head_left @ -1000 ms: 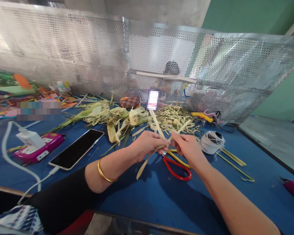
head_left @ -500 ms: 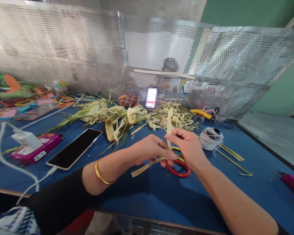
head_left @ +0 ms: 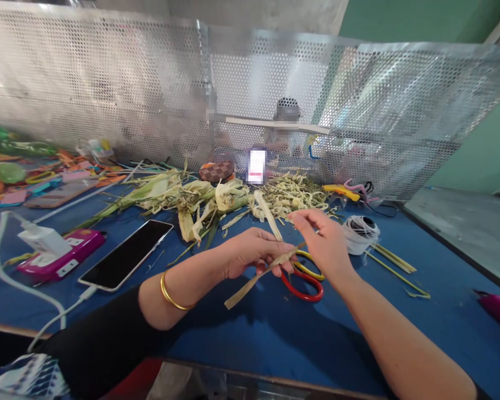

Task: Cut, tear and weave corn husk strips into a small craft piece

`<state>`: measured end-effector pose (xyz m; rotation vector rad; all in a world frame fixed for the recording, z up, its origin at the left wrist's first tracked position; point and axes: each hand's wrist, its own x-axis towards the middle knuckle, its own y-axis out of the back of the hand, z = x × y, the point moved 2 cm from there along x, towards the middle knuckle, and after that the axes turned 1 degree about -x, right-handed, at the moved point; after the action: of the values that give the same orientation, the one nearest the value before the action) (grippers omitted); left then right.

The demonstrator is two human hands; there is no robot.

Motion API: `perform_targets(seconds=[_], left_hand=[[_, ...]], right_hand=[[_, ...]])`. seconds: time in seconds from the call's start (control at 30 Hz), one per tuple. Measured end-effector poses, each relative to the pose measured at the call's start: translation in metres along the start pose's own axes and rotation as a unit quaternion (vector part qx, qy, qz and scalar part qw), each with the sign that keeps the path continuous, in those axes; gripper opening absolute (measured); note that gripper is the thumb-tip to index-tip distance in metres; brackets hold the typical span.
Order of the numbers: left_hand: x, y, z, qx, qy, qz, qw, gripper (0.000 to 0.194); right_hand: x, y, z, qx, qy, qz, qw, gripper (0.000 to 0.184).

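My left hand [head_left: 260, 253] is closed, pinching pale corn husk strips between thumb and fingers. One husk strip [head_left: 268, 214] sticks up and away from the pinch, leaning left. A tan husk strip [head_left: 254, 282] crosses the fingertips, its loose end hanging to the lower left and its other end running up to my right hand [head_left: 323, 239]. The right fingers are curled, with that end partly hidden behind them. Below both hands lie scissors with red and yellow handles [head_left: 304, 289], their blades hidden.
Corn husks [head_left: 187, 200] and a heap of shredded strips [head_left: 300, 194] lie at the back. A phone [head_left: 127, 254] charges beside a magenta power strip [head_left: 83, 247]. To the right are a white string spool [head_left: 360, 233] and thin stalks [head_left: 395, 259]. A perforated metal screen [head_left: 266, 83] stands behind.
The upright strip has tipped to the left, out of my right hand's grasp. My right hand has shifted slightly up, and the tan strip now lies across the left fingertips.
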<state>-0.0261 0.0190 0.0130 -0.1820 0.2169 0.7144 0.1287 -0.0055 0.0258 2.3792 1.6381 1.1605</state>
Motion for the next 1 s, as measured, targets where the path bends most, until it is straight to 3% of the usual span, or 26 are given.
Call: perform_targets(seconds=[0.07,0.13,0.2,0.3,0.33,0.4,0.6,0.83,1.0], left_hand=[[0.001,0.003,0.003,-0.029,-0.018,0.017,0.999,0.028],[0.001,0.006,0.006,-0.053,-0.038,0.037,0.997,0.028],[0.0,0.007,0.008,-0.072,-0.052,0.05,0.995,0.031],[-0.001,0.006,0.009,-0.077,-0.065,0.062,0.993,0.033],[-0.002,0.006,0.009,-0.071,-0.067,0.066,0.993,0.032],[-0.002,0.004,0.008,-0.051,-0.065,0.077,0.994,0.027],[0.0,0.002,0.004,-0.005,-0.048,0.111,0.993,0.019],[0.001,0.003,0.003,-0.039,-0.03,0.15,0.987,0.018],[0.004,0.005,0.0,-0.069,-0.02,0.119,0.99,0.034]], right_hand=[[0.003,0.009,0.005,-0.03,0.008,0.099,0.995,0.028],[0.006,0.012,0.012,0.0,-0.05,0.122,0.991,0.039],[0.007,0.006,0.018,0.076,-0.152,0.042,0.985,0.047],[0.002,-0.01,0.016,0.221,-0.261,-0.123,0.932,0.045],[-0.001,-0.015,0.013,0.267,-0.27,-0.148,0.913,0.042],[-0.005,-0.021,0.009,0.325,-0.264,-0.14,0.897,0.037],[-0.008,-0.019,0.016,0.241,-0.216,0.024,0.946,0.029],[-0.002,-0.015,0.014,0.138,-0.177,0.0,0.975,0.034],[-0.003,-0.015,0.014,0.136,-0.168,-0.01,0.976,0.036]])
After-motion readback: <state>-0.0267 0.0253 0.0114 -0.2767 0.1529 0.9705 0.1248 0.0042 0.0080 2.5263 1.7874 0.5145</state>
